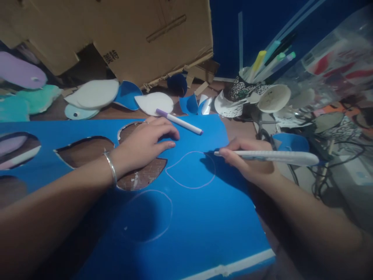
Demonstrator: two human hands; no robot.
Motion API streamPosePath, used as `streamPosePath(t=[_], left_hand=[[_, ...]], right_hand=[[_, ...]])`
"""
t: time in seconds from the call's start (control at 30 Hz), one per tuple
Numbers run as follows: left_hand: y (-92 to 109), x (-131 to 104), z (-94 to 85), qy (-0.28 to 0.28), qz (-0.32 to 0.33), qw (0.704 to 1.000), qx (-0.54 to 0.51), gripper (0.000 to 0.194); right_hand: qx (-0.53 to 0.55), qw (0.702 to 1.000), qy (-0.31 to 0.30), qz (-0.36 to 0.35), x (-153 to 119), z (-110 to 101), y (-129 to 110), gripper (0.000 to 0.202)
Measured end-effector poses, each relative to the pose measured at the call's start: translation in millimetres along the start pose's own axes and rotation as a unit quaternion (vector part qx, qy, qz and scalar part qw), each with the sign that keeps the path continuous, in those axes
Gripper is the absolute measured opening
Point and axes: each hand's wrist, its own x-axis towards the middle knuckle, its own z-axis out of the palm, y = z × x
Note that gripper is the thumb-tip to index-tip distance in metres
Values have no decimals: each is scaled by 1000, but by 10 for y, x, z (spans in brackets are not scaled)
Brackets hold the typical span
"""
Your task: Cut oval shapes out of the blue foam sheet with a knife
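From the head view, the left hand (145,142) lies palm down, fingers spread flat on the blue sheet (186,225) beside a cut-out hole. The right hand (247,163) reaches in, fingers pinched around a white pen (271,155), its tip at a drawn outline (190,169).

Blue sheet (189,217) edge-cropped left

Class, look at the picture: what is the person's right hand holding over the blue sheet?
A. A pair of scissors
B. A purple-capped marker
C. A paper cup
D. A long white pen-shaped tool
D: the right hand grips a long white pen-shaped tool, its tip at the outline drawn on the blue sheet, while the purple-capped marker lies loose beyond the left hand.
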Motion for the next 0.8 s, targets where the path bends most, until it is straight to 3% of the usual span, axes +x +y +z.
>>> streamPosePath(t=[0.2,0.33,0.47,0.53,0.7,0.8], left_hand=[[10,3,-10,-1,-2,1000,-3,15],[19,-6,-27,-2,-8,1000,-5,13],[19,-12,-36,-3,-11,1000,-4,14],[21,-14,-35,-3,-14,1000,-3,14],[30,-15,-28,1,-6,1000,-6,13],[21,-20,-22,6,-4,1000,-9,13]], right_hand=[[105,991,5,77,-3,11,-1,22],[249,958,101,101,25,39,82,22],[273,945,160,85,55,84,163,16],[241,954,171,56,50,90,160,2],[110,976,134,-133,-31,56,78,15],[2,980,104,-170,-93,43,-48,28]])
